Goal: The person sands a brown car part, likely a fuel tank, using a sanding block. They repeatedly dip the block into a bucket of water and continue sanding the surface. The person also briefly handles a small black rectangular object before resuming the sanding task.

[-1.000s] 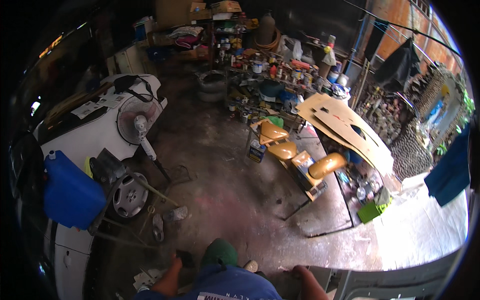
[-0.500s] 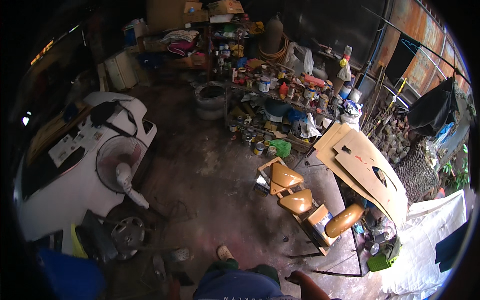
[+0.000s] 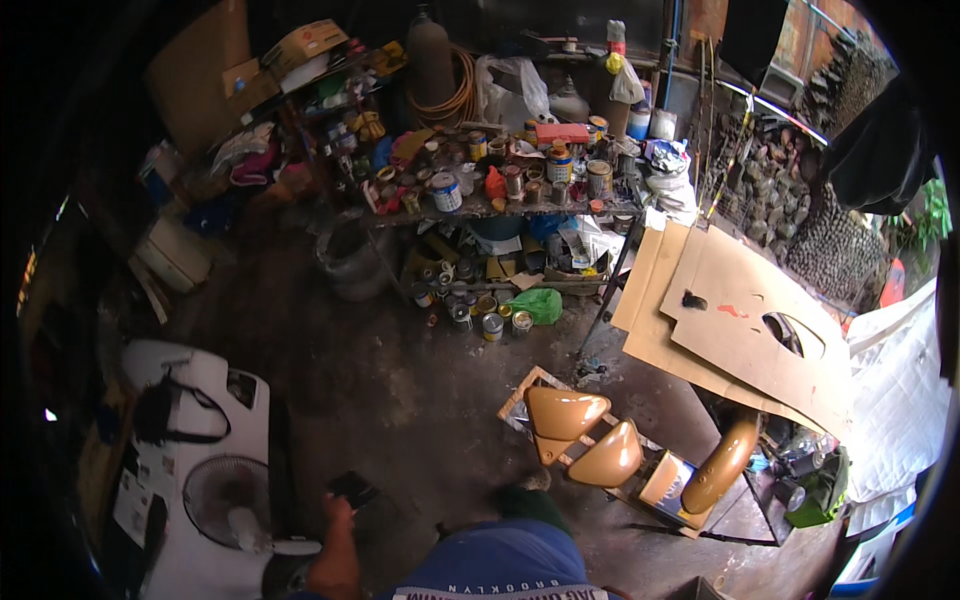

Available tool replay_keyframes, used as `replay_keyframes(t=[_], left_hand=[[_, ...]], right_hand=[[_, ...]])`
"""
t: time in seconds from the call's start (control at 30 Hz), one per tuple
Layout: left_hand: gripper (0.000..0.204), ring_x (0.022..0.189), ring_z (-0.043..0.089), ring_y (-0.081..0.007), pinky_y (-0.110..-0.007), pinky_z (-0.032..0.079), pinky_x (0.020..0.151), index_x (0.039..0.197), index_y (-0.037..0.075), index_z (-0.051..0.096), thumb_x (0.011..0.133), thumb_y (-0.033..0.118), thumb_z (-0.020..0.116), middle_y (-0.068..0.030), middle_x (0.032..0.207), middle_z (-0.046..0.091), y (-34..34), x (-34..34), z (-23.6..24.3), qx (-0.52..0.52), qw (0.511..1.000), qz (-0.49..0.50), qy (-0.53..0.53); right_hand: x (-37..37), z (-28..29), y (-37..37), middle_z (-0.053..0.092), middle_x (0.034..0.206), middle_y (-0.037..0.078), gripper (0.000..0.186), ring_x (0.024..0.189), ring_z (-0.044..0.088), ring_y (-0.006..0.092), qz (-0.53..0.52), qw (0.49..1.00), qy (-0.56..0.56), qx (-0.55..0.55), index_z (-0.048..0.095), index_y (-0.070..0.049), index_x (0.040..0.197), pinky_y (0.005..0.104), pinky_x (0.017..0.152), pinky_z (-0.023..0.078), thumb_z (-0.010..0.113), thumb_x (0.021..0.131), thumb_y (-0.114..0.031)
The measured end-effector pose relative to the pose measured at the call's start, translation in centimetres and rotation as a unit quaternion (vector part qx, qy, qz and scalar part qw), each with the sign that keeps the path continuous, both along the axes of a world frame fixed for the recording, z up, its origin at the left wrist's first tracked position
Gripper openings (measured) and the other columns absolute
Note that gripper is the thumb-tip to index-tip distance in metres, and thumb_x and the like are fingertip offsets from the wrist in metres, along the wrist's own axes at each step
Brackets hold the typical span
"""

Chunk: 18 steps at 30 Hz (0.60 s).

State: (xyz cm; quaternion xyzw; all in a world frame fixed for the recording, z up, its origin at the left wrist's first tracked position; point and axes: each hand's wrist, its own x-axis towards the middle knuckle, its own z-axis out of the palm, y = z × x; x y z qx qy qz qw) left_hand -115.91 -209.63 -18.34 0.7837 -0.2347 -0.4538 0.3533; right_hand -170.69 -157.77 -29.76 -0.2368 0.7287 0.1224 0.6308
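Observation:
My left hand [image 3: 340, 512] reaches forward at the lower left, fingers closed around the edge of a dark flat object [image 3: 354, 488] whose kind I cannot make out. My right hand is out of the picture. To the right of my body, two glossy gold-brown side panels [image 3: 568, 412] rest on a wooden rack [image 3: 538, 378]. Beside them, a curved gold-brown fender [image 3: 722, 466] leans at the rack's near end, next to a small box [image 3: 668, 482].
A white car body [image 3: 190, 385] with a fan [image 3: 228, 500] stands on the left. Cardboard sheets [image 3: 740, 310] lie at right. Behind, a cluttered bench [image 3: 520, 205] holds paint cans, with more cans [image 3: 493, 326] on the floor. A tire [image 3: 350, 262] stands left of it.
The view has swung left and shifted. My left hand has come further into view with the dark flat object. My right hand, earlier at the lower edge, has left the picture.

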Motion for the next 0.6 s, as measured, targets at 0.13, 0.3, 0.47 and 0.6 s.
replay_keyframes(t=[0.13, 0.3, 0.47, 0.6], left_hand=[[0.058, 0.127, 0.057, -0.0366, -0.058, 0.057, 0.095, 0.157, 0.016, 0.034, 0.103, 0.011, 0.054, -0.0166, 0.150, 0.046, -11.4, -6.2, 1.9, -0.003, 1.000, -0.018, 0.000], [0.055, 0.123, 0.060, -0.0351, -0.059, 0.058, 0.096, 0.154, 0.017, 0.036, 0.102, 0.013, 0.055, -0.0147, 0.142, 0.053, -24.4, -18.1, 2.4, 0.063, 0.989, -0.111, 0.076], [0.058, 0.123, 0.060, -0.0358, -0.060, 0.060, 0.095, 0.155, 0.018, 0.034, 0.101, 0.011, 0.056, -0.0141, 0.139, 0.053, -36.9, -35.1, -1.9, 0.147, 0.938, -0.279, 0.143], [0.064, 0.128, 0.055, -0.0362, -0.061, 0.060, 0.094, 0.158, 0.017, 0.030, 0.101, 0.008, 0.057, -0.0157, 0.148, 0.045, -44.4, -51.7, -9.2, 0.204, 0.906, -0.337, 0.154]], right_hand=[[-0.3, 1.5, -6.2, 0.069, 0.127, 0.029, 0.067, 0.120, 0.065, 0.0418, -0.091, 0.995, 0.016, -0.032, 0.069, 0.003, 0.126, 0.0527, 0.099, 0.051, 0.066, 0.096, -0.057], [1.4, 4.3, -11.9, 0.068, 0.128, 0.030, 0.066, 0.120, 0.065, 0.0409, -0.212, 0.975, 0.045, -0.055, 0.066, 0.003, 0.131, 0.0536, 0.098, 0.051, 0.064, 0.099, -0.054], [8.3, 7.7, -15.8, 0.067, 0.129, 0.032, 0.064, 0.119, 0.065, 0.0400, -0.343, 0.934, 0.083, -0.056, 0.063, 0.004, 0.135, 0.0545, 0.096, 0.051, 0.063, 0.102, -0.050], [16.1, 13.5, -21.9, 0.068, 0.115, 0.037, 0.069, 0.106, 0.066, 0.0506, -0.445, 0.884, 0.139, -0.015, 0.071, 0.009, 0.112, 0.0579, 0.084, 0.052, 0.062, 0.098, -0.058]])
